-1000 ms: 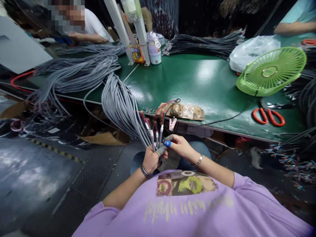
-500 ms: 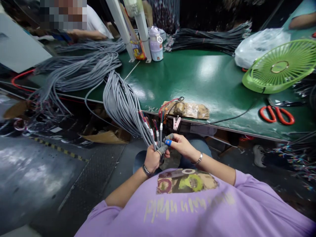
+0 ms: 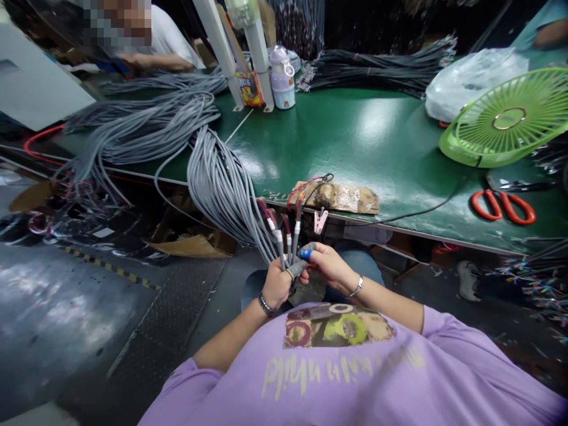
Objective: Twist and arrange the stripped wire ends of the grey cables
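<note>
My left hand [image 3: 277, 285] is closed around several grey cables [image 3: 290, 248], whose ends point upward with white bands and thin red and dark wires fanning out above. Its thumb wears a grey wrap. Close beside it, my right hand [image 3: 329, 265] is pinched, fingertips nearly touching the left thumb; blue tape covers its thumb. Whatever lies between the right fingertips is too small to make out. From the held cables a thick grey cable bundle [image 3: 222, 183] runs up over the table edge to the left.
On the green table [image 3: 355, 130] are a cardboard piece [image 3: 355, 198] with a pink clip [image 3: 320, 221] at its edge, red-handled scissors [image 3: 503, 206], a green fan [image 3: 506, 121], a plastic bag [image 3: 473, 83], a bottle [image 3: 283, 80] and black cables [image 3: 377, 68]. A co-worker [image 3: 171, 41] sits across.
The view has shifted slightly. The wire ends above my left hand are blurred and shifted a little. Both hands stay together in nearly the same pose.
</note>
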`<state>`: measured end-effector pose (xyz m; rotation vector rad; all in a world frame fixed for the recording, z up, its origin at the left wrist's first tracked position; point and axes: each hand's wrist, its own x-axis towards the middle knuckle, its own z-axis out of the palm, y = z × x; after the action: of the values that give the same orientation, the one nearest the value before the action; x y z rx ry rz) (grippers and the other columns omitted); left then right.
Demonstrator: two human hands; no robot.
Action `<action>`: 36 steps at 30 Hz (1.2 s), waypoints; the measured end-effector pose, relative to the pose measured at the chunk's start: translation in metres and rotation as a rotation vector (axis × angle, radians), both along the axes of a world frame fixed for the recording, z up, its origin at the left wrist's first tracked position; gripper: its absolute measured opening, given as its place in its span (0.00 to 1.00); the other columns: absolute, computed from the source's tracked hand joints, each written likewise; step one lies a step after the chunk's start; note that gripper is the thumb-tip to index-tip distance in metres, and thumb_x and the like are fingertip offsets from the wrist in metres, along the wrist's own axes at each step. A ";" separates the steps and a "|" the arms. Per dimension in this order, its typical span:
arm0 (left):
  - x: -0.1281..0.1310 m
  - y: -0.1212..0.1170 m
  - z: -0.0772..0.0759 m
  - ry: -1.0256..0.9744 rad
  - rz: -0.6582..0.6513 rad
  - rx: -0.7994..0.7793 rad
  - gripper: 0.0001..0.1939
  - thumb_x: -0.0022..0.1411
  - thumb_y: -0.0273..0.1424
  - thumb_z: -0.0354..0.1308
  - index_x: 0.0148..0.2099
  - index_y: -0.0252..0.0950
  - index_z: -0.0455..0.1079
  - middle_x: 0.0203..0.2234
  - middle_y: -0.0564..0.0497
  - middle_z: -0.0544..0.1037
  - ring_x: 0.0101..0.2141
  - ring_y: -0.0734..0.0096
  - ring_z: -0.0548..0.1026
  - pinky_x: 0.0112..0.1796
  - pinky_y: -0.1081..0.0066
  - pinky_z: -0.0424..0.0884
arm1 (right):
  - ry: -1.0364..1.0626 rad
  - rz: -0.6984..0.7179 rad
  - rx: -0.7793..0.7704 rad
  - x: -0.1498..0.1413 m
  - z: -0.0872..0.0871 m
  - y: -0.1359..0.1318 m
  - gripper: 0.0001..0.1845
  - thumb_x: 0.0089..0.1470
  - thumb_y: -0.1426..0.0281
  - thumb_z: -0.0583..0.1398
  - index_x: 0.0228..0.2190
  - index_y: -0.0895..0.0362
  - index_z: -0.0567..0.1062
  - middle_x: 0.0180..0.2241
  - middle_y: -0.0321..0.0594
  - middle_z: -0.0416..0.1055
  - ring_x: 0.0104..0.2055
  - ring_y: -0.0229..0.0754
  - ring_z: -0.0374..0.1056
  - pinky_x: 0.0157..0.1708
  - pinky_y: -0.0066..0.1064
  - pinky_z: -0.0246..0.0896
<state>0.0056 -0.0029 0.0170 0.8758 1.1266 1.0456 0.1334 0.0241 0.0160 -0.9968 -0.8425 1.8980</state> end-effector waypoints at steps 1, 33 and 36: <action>-0.001 0.000 0.000 0.021 -0.033 -0.010 0.13 0.47 0.37 0.66 0.27 0.32 0.70 0.17 0.51 0.75 0.18 0.72 0.74 0.22 0.73 0.72 | 0.000 0.012 -0.017 0.000 0.000 0.001 0.17 0.43 0.58 0.64 0.23 0.57 0.67 0.13 0.30 0.63 0.15 0.33 0.58 0.17 0.25 0.50; 0.001 -0.001 -0.001 0.035 0.141 0.008 0.14 0.48 0.39 0.65 0.25 0.33 0.69 0.17 0.51 0.75 0.19 0.73 0.74 0.22 0.75 0.71 | -0.166 -0.089 0.088 0.010 0.001 -0.001 0.15 0.41 0.60 0.65 0.25 0.59 0.72 0.20 0.31 0.64 0.21 0.31 0.55 0.22 0.25 0.50; 0.001 -0.002 -0.004 0.032 0.134 0.014 0.13 0.48 0.38 0.65 0.26 0.33 0.69 0.17 0.52 0.75 0.19 0.73 0.74 0.22 0.75 0.71 | -0.182 -0.014 0.110 0.012 0.005 0.000 0.18 0.40 0.59 0.66 0.28 0.59 0.72 0.21 0.33 0.67 0.22 0.32 0.58 0.23 0.26 0.52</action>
<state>0.0069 -0.0050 0.0133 0.8396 1.2194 1.1536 0.1451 0.0246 0.0209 -1.1158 -1.0305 1.7482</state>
